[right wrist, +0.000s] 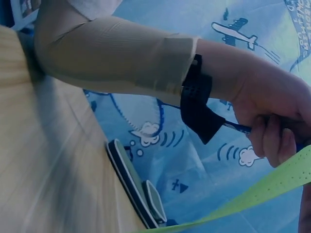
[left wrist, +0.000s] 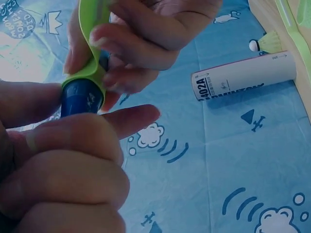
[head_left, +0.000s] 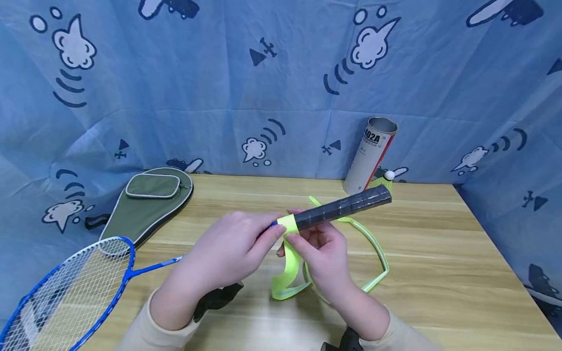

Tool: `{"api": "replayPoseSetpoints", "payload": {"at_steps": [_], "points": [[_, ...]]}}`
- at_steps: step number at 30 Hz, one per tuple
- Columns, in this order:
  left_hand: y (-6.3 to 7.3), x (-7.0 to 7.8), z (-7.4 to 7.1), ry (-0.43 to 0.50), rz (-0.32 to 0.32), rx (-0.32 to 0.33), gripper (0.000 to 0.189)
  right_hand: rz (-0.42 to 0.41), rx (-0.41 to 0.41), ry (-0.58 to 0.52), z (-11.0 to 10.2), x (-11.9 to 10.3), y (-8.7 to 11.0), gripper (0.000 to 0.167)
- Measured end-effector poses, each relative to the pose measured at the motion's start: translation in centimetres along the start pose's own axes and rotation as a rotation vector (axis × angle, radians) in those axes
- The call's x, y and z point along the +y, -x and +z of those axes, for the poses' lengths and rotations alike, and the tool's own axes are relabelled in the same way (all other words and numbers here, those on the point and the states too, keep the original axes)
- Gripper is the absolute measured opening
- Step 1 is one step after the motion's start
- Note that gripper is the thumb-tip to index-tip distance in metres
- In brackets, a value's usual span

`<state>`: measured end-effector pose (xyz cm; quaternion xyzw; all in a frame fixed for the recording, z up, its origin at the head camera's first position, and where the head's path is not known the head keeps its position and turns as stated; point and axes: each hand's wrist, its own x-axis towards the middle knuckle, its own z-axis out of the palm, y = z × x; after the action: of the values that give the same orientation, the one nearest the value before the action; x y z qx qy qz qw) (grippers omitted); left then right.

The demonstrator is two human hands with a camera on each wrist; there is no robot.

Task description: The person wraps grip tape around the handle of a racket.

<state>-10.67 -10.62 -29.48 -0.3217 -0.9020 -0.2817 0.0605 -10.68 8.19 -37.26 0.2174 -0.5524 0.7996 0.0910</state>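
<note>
A blue badminton racket (head_left: pixel 153 267) is held up at a slant, its strung head at lower left and its black handle (head_left: pixel 342 209) pointing right. My left hand (head_left: pixel 228 246) grips it where the shaft meets the handle, thumb against the wrapped end. Yellow-green grip tape (head_left: pixel 288 225) goes round that end of the handle. Just below the handle, my right hand (head_left: pixel 327 256) pinches the tape between thumb and fingers. From there the tape hangs in a loop and trails behind the right hand. In the left wrist view, the tape borders the dark blue cone (left wrist: pixel 80 97).
A green racket-shaped case (head_left: pixel 153 204) with a zipped pocket lies at the back left of the wooden table (head_left: pixel 439 273). At the back, a white shuttlecock tube (head_left: pixel 369 156) stands against the blue patterned cloth (head_left: pixel 281 87), with a yellow shuttlecock (head_left: pixel 384 180) beside it.
</note>
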Motion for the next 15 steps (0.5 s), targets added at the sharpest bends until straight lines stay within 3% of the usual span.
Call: {"api": "replayPoseSetpoints", "payload": {"at_steps": [3, 6, 10, 13, 15], "points": [[0.0, 0.1, -0.1, -0.004, 0.009, -0.013, 0.021, 0.013, -0.028, 0.034, -0.3, -0.2, 0.0, 0.027], [0.0, 0.3, 0.0, -0.036, 0.062, 0.037, 0.016, 0.012, 0.035, 0.053, -0.4, -0.4, -0.1, 0.025], [-0.1, 0.3, 0.7, -0.182, 0.221, 0.216, 0.040, 0.040, 0.142, -0.004, -0.2, -0.9, -0.3, 0.018], [-0.4, 0.0, 1.1, -0.294, 0.328, 0.351, 0.046, 0.077, 0.156, -0.058, -0.1, -1.1, -0.5, 0.012], [-0.4, -0.3, 1.2, -0.337, 0.364, 0.407, 0.051, 0.112, 0.137, -0.053, -0.1, -1.3, -0.6, 0.009]]}}
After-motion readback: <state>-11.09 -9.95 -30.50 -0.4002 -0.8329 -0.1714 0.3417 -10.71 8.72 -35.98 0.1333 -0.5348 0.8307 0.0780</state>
